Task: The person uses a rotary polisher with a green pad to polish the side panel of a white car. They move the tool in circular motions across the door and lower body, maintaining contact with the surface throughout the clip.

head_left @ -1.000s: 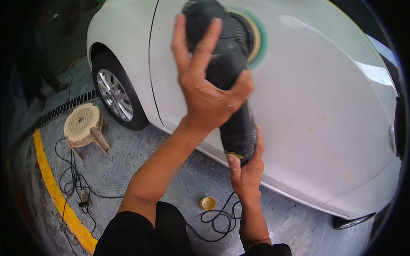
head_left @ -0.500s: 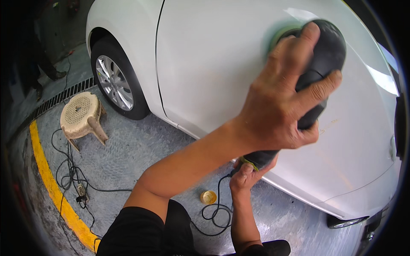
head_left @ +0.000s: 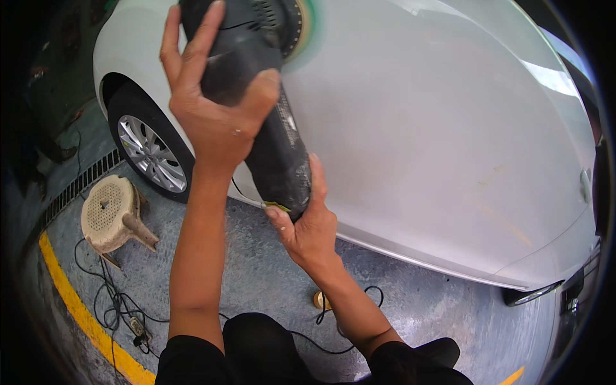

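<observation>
Both hands hold a black power polisher [head_left: 276, 154] against the white car's door [head_left: 398, 128]. My left hand [head_left: 215, 122] wraps over the tool's head, fingers and thumb spread across its casing. Around the rear end of the body, close to a small yellow-green piece, my right hand [head_left: 311, 231] is closed. The round pad [head_left: 301, 32], greenish and blurred at its rim, faces the paint near the top of the view; whether its whole face touches cannot be seen. Faint yellowish marks [head_left: 497, 170] show on the panel further right.
A beige plastic stool [head_left: 109, 215] stands by the front wheel [head_left: 151, 154]. Black cable [head_left: 115, 308] and a socket block [head_left: 138, 327] lie near a yellow floor line [head_left: 83, 314]. A small round tub [head_left: 321, 300] sits behind my right forearm. A person's leg [head_left: 54, 144] shows at far left.
The polisher has moved left across the door, toward the front wheel, with both hands still on it. My view has shifted, and my left arm now stands more upright.
</observation>
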Available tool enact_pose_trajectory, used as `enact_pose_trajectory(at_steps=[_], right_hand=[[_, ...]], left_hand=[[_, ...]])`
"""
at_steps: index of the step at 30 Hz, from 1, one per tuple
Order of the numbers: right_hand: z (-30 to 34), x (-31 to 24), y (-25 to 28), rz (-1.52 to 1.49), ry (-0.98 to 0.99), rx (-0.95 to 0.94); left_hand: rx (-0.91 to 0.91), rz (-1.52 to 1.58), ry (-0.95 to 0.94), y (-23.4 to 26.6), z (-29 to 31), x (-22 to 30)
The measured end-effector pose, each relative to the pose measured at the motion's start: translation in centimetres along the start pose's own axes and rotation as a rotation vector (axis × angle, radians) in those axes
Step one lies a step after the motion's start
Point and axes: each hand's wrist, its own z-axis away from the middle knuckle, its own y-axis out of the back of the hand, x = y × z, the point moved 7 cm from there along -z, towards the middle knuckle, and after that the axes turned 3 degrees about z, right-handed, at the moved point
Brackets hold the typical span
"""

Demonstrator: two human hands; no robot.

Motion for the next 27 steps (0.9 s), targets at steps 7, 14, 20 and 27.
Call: enact_pose_trajectory(at_steps=[7,14,20,27], right_hand=[[1.1,0.1,5.4,0.143,-0.051,-0.039],[7.6,5.8,18.9,0.168,-0.129,0.054],[14.1,11.7,30.0,0.061,-0.162,0.262],[21.0,17.7,38.7,-0.296,-0.292,0.558]], left_hand=[[0.054,-0.077,0.144,-1.0,3.1,1.6],[-0.002,0.099,0.139,-11.1,7.9,13.3],[-0.093,0.245,-0.019,-21.3,10.9,23.5],[-0.161,0.229,-0.125,-31.8,13.3,35.0]])
